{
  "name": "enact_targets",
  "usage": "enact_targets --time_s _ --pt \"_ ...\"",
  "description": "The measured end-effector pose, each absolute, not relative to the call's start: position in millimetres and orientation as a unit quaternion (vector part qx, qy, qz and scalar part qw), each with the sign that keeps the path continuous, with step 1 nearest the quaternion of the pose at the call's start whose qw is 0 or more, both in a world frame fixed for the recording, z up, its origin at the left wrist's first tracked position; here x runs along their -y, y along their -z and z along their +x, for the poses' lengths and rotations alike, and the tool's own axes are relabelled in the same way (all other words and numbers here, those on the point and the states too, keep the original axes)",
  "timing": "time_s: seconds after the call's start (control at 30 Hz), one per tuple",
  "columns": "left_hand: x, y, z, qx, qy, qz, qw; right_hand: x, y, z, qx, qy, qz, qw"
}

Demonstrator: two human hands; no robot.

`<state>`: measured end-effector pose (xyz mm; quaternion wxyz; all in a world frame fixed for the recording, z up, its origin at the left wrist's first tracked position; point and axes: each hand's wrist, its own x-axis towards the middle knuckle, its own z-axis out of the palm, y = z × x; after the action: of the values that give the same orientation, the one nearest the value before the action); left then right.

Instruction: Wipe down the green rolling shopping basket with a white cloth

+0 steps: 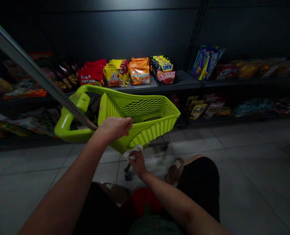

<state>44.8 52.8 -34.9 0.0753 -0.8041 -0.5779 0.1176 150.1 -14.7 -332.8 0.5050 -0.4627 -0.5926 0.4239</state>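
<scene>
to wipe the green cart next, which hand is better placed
Right, your right hand holds the white cloth at the lower corner of the green cart, while your left hand grips its rim.

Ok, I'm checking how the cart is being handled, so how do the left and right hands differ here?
The left hand lies high on the side rim of the lime-green plastic shopping cart, while the right hand sits lower, beneath the cart's near corner. The left hand grips the cart directly, palm down, whereas the right hand holds a white tissue or cloth between itself and that corner. Both hands are bare and both are at the same cart.
</scene>
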Motion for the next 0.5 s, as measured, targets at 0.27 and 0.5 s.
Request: enact_targets --time_s 0.27,0.5 --pt "-41 34 19 0.567 -0.113 -0.813 0.066 -40 213 240 0.878 0.001 -0.311 0.364" --pt "-29 32 -17 0.546 -0.1 -0.831 0.021 -51 213 380 0.809 0.085 -0.429 0.393"
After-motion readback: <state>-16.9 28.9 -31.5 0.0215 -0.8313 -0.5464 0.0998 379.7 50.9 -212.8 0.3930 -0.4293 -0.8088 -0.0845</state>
